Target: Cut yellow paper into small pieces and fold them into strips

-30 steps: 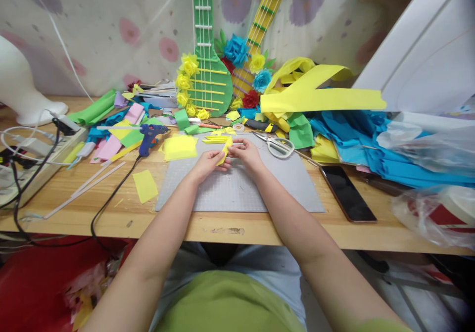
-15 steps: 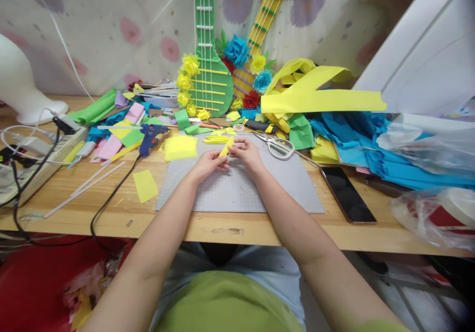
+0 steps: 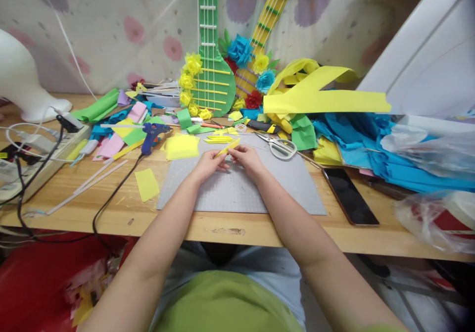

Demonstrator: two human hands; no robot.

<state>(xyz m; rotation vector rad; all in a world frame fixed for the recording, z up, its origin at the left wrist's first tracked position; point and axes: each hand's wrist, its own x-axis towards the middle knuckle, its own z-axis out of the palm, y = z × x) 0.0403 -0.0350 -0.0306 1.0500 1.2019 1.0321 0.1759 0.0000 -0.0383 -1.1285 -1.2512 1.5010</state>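
Note:
Between my two hands is a narrow folded strip of yellow paper point(image 3: 227, 147), held slanting just above the grey cutting mat point(image 3: 237, 193). My left hand point(image 3: 212, 166) pinches its lower left end, and my right hand point(image 3: 248, 159) has its fingertips closed at the right end. Just behind them lie folded yellow paper pieces point(image 3: 218, 139) on the mat. A stack of yellow paper squares point(image 3: 181, 146) sits at the mat's upper left corner. White-handled scissors point(image 3: 282, 149) rest to the right of my right hand.
A blue glue gun point(image 3: 150, 138) stands left, its black cord crossing the table. One yellow sheet point(image 3: 147, 184) lies beside the mat. A phone point(image 3: 350, 196) is at right. Behind are a green paper instrument point(image 3: 215, 87), yellow crepe strips point(image 3: 326, 102) and blue paper point(image 3: 389, 154).
The yellow strip has tipped from steep to a flatter slant between my fingers. My right fingers have moved slightly down. The whole view has shifted a little.

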